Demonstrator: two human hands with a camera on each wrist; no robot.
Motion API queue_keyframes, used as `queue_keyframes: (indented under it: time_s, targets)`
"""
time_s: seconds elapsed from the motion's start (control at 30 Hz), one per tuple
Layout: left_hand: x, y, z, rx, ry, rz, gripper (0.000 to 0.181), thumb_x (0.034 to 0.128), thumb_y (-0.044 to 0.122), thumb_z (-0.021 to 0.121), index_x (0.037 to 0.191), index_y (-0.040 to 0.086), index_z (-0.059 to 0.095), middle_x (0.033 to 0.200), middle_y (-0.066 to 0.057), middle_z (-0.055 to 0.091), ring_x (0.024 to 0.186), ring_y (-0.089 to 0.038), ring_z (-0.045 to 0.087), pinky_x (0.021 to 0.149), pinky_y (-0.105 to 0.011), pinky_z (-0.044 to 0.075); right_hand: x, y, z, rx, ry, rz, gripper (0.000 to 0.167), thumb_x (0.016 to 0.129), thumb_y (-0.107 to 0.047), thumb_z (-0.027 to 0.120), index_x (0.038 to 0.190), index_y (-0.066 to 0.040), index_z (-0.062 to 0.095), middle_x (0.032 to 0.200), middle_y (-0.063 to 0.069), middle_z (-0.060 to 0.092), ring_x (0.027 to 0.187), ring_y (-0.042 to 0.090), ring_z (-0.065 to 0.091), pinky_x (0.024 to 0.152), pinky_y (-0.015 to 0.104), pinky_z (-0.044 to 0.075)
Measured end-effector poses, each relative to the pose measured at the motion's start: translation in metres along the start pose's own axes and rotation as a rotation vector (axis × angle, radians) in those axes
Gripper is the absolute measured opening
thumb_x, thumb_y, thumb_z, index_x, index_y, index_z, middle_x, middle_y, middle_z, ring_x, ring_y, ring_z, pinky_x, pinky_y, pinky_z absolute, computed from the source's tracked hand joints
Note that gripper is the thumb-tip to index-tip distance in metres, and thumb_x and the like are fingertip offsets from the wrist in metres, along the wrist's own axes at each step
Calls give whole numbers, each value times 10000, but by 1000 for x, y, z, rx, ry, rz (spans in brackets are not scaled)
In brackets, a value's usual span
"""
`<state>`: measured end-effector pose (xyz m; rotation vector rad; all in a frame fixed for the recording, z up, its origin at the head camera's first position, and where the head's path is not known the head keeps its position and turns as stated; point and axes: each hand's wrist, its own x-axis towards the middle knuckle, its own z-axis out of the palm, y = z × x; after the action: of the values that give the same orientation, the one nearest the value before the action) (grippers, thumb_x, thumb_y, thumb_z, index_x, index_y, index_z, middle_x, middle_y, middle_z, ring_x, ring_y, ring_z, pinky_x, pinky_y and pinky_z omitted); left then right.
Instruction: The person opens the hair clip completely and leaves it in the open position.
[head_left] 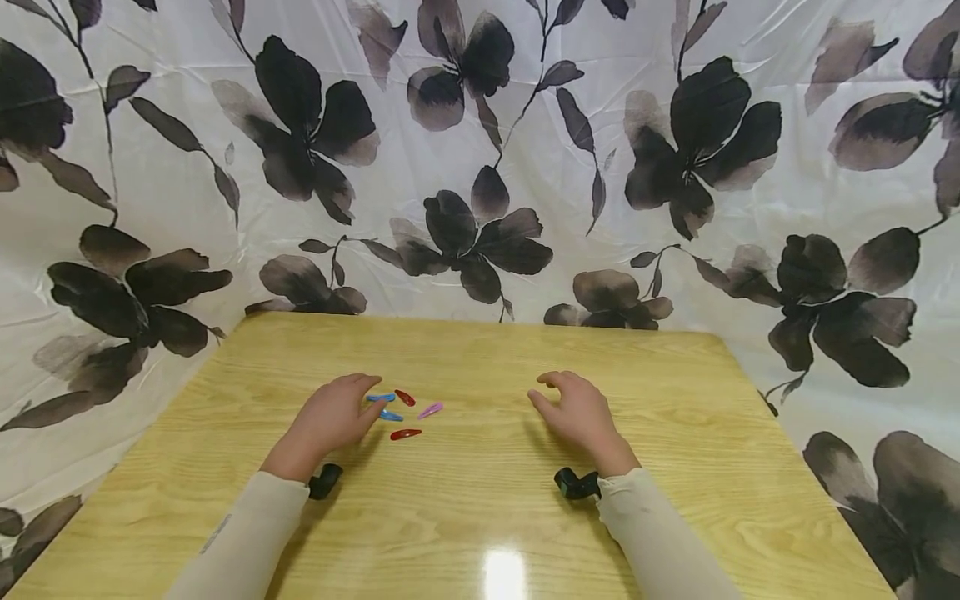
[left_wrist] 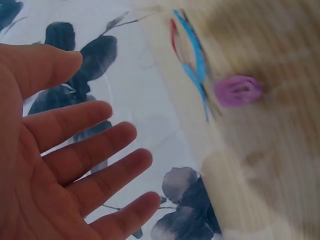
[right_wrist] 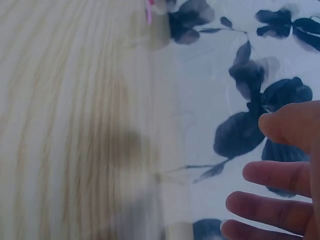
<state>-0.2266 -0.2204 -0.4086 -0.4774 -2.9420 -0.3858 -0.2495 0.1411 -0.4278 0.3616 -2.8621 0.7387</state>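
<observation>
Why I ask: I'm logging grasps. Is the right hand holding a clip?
No, the right hand has nothing between its thumb and fingers.

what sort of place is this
Probably a makeshift filming spot, though the room itself is hidden: a table set against a creased floral sheet, and black wrist devices, perhaps cameras.

The left sleeve (head_left: 247,533) is pale cream, with a thin line of small dark marks (head_left: 216,534). The right sleeve (head_left: 662,533) is pale cream too, and has wrinkles near its end. The left hand (head_left: 335,412) is bare, with a chunky black left camera (head_left: 326,482) behind it. The right hand (head_left: 577,409) is bare, with a black right camera (head_left: 576,483).
</observation>
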Motion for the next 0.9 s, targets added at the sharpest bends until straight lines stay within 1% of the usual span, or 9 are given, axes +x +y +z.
queue_keyframes:
  time_s: [0.27,0.47,0.63,0.8,0.9]
  targets:
    - [7,4,-2,-43,-43,-19,404,971,279,574,1259,-3,607,1271,-201,616,1206,-414,549,986,-555,438,11,-17,10,44,-20,-26,402,941,-428,582,1220,-151,669,1170,49,689,1049,270,644,837,477,515]
    - [11,4,1,-86,-78,-6,360,970,275,572,1194,3,645,1193,-174,661,1130,-384,601,947,-531,471,16,-31,15,71,-37,-43,362,935,-403,600,1181,-151,687,1121,64,704,1024,260,651,830,458,516]
    - [11,3,2,-107,-99,-3,328,963,266,590,1163,17,666,1151,-156,679,1075,-355,630,915,-511,493,19,-42,20,89,-60,-64,348,938,-387,604,1165,-139,693,1103,73,706,1019,267,653,828,453,517]
    - [11,3,0,-111,-100,8,319,937,243,626,1152,12,673,1114,-152,690,1026,-333,647,885,-492,510,22,-48,27,70,-70,-106,325,935,-362,618,1156,-137,694,1087,61,709,997,250,655,813,427,520]
    - [11,3,-1,-109,-111,13,308,926,229,640,1143,13,680,1088,-140,696,992,-313,654,858,-475,521,23,-52,31,62,-77,-129,297,930,-341,629,1142,-143,696,1077,53,711,984,237,656,804,412,520]
